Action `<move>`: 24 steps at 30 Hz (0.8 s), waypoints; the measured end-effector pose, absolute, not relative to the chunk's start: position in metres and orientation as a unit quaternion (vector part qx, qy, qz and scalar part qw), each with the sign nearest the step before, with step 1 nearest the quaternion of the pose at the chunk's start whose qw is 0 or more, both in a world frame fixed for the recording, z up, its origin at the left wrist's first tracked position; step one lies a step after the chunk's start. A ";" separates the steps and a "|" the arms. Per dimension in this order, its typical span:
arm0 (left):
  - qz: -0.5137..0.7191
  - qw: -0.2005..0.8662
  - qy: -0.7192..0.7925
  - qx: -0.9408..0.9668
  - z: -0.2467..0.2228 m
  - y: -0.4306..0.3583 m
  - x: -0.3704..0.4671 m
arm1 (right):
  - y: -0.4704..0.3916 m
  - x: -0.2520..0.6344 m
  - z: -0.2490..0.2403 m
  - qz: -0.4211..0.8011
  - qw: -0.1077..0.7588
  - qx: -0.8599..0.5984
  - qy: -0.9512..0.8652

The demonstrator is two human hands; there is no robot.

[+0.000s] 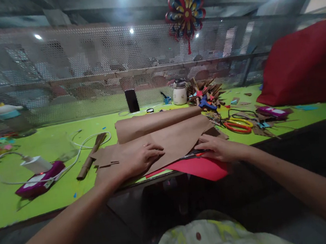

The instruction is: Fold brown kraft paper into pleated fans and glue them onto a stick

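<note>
A large sheet of brown kraft paper [180,137] lies across the front of the green table, its far part rolled into a loose tube [157,123]. My left hand [146,158] rests on the sheet, palm down, fingers loosely stretched and holding nothing. At the sheet's right edge, my right hand [216,148] has its fingers and thumb closed about the paper. Beneath it, red paper [202,168] juts past the table's front edge. A thin dark tool with an orange part [199,155] shows beside the right fingertips; its kind is unclear.
Left: a white charger [38,164] with cable on a purple power strip [40,180], and a brown paper roll [91,157]. Right: orange-handled scissors [237,127], a second purple box [272,112], paper scraps and a red bag [305,65]. A phone [132,101] and white jug [179,93] stand behind.
</note>
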State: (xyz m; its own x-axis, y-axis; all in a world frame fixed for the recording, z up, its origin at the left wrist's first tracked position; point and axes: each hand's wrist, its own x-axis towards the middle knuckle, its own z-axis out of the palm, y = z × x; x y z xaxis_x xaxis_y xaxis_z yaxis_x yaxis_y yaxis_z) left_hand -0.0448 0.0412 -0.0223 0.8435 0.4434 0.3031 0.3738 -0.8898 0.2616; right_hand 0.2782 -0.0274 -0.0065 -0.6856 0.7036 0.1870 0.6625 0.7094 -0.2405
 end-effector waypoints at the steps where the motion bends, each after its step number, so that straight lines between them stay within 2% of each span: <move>1: 0.183 0.096 0.213 0.955 -0.023 0.041 -0.044 | -0.027 0.274 -0.006 0.078 0.138 -0.370 -0.915; 7: 0.183 0.083 0.214 0.956 -0.021 0.040 -0.045 | -0.027 0.251 -0.002 0.088 0.165 -0.338 -0.922; 18: 0.176 0.093 0.217 0.956 -0.017 0.037 -0.043 | -0.038 0.273 -0.006 0.116 0.148 -0.378 -0.907; 24: 0.180 0.090 0.217 0.955 -0.020 0.039 -0.044 | -0.034 0.240 -0.005 0.119 0.173 -0.347 -0.914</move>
